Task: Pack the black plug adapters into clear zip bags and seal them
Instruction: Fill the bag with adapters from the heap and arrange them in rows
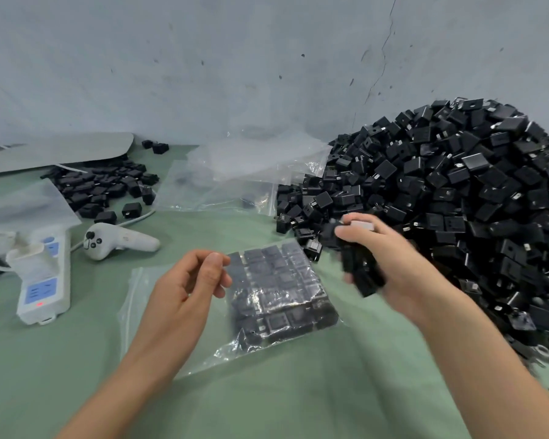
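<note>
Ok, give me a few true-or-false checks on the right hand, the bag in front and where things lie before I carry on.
1. The right hand grips several black adapters. True.
2. The clear bag in front is empty. False: it holds packed adapters laid in neat rows.
3. The big pile lies on the right, against the wall. True.
4. The power strip sits right of the bag. False: it lies to the left of it.
</note>
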Demonstrator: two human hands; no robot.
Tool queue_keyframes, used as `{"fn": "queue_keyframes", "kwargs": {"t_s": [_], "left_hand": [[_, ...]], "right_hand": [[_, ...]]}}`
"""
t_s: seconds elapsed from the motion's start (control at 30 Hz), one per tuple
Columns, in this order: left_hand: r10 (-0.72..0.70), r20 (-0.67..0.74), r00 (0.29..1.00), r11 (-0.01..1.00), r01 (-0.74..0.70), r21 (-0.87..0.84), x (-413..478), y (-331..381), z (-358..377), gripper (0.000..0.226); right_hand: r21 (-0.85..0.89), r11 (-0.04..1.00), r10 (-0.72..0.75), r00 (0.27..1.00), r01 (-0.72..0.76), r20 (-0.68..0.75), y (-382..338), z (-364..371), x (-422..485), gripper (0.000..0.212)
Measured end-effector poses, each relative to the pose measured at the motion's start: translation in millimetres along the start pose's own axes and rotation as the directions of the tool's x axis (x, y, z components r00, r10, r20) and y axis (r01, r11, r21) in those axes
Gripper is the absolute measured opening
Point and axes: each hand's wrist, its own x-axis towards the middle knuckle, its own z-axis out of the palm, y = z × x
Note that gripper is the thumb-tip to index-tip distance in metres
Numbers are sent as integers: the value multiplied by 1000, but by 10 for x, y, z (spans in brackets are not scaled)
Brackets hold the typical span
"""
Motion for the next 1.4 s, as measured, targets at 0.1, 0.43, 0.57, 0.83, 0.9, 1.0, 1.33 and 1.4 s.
{"fn": "queue_keyframes", "kwargs": {"t_s": [0.1,0.43,0.57,0.83,0.9,1.0,1.33,1.4], "left_hand": [[44,26,999,999,-43,-8,-12,78,85,19],[217,59,974,936,-225,271,-8,157,112,30],[158,31,987,967,-161,199,8,102,20,26],[-209,-324,923,878,323,352,-96,-507,-1402,16],[-232,-279,932,837,337,431,-221,-636,-1461,19],[-151,-190,970,811,232,537,-262,-684,-1348,28],[-173,189,967,757,8,653,-237,-698,-1398,46],[-123,250,960,772,-66,632,-263,-730,-1431,46]], "right_hand": [[465,838,118,927,-285,356,112,417,-217,29],[306,883,137,818,-356,558,439,868,-241,53],[337,864,158,836,-375,525,456,916,-216,25],[-384,887,-286,958,255,-27,308,587,146,20],[-824,419,-581,810,380,78,440,568,263,20],[-911,72,-630,727,405,273,662,698,341,24],[-899,-101,-661,647,426,381,931,771,381,24],[-898,-107,-665,641,426,383,937,768,387,25]]}}
